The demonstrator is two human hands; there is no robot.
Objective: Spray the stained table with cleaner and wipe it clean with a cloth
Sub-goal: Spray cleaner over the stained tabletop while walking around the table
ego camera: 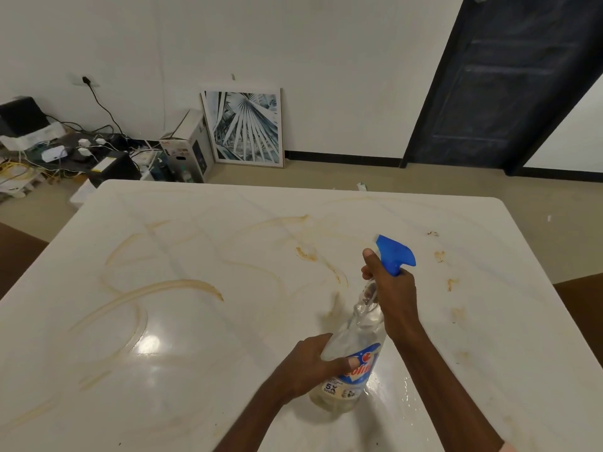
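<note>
A clear spray bottle with a blue trigger head and a blue label is held tilted above the white table. My right hand grips its neck just under the blue head. My left hand holds the lower body of the bottle, thumb across the label. Brown smeared stains curve over the table's left and middle, and small brown spots dot the right side. A wet sheen lies on the table near the bottle's base. No cloth is in view.
Beyond the table's far edge, a framed leaf picture leans on the wall beside a cardboard box. A tangle of cables and devices lies at the back left. A dark door stands at the right.
</note>
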